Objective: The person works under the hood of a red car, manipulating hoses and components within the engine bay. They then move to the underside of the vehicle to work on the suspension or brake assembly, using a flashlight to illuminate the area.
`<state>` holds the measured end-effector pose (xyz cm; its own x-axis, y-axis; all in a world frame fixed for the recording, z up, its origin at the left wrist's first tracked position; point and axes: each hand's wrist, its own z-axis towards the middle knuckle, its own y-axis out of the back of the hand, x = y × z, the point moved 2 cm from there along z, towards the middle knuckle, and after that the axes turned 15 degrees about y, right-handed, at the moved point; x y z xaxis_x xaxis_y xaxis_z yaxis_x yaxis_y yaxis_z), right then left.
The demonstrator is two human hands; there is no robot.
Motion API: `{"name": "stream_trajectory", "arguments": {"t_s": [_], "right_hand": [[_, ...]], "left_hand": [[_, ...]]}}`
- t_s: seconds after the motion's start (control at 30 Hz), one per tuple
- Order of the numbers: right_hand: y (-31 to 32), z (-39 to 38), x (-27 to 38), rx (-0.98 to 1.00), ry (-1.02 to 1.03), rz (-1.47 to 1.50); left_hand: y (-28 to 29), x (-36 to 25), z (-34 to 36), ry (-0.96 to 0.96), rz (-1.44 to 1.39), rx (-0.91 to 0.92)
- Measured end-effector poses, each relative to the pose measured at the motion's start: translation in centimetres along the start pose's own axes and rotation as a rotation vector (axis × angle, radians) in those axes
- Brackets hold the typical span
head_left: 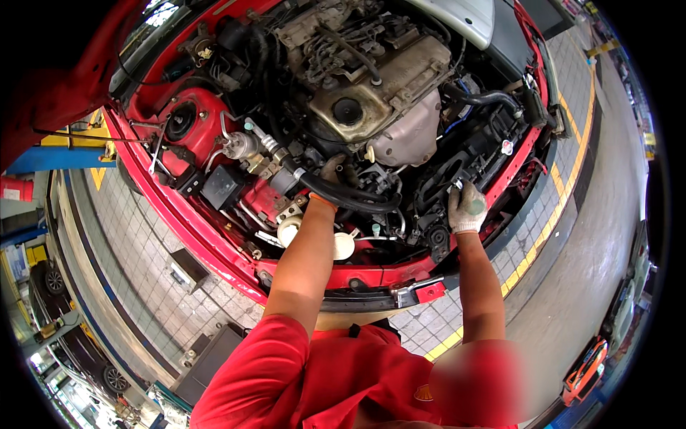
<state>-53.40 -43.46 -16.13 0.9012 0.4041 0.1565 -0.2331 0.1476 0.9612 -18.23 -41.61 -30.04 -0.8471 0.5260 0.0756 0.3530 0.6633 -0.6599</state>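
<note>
My left arm reaches down into the engine bay of a red car. The orange cuff of its glove shows beside a thick black hose (346, 194), and past it my left hand (332, 171) is dim among the parts next to the engine, its fingers mostly hidden. In a white glove, my right hand (468, 209) is closed over the black radiator fan housing (449, 175). A small shiny metal piece shows at its fingertips, too small to name. Between the hands and beyond them sits the engine, with a metal valve cover (386, 86) and a grey heat shield (411, 136).
The red front crossmember (371, 275) runs between my body and the engine bay. A white-capped reservoir (289, 230) stands by my left forearm. At left are a dark box (187, 272) on the tiled floor and a blue lift arm (43, 159). An orange object (584, 370) lies far right.
</note>
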Motion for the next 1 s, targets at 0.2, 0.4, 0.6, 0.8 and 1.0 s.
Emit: {"name": "stream_trajectory", "arguments": {"t_s": [0.2,0.4,0.6,0.8,1.0], "right_hand": [[0.3,0.1,0.2,-0.039,0.011,-0.003],[0.3,-0.1,0.2,-0.034,0.014,-0.011],[0.1,-0.4,-0.4,-0.038,0.015,0.006],[0.3,-0.2,-0.5,-0.015,0.024,0.026],[0.6,0.6,0.6,0.008,0.037,0.054]], "left_hand": [[-0.6,0.5,-0.2,-0.023,0.007,-0.076],[-0.9,0.8,-0.9,-0.012,0.013,-0.048],[1.0,0.5,0.2,0.109,-0.138,0.107],[3.8,0.8,-0.7,0.212,-0.294,0.093],[4.2,0.2,-6.9,-0.234,-0.106,-0.030]]}}
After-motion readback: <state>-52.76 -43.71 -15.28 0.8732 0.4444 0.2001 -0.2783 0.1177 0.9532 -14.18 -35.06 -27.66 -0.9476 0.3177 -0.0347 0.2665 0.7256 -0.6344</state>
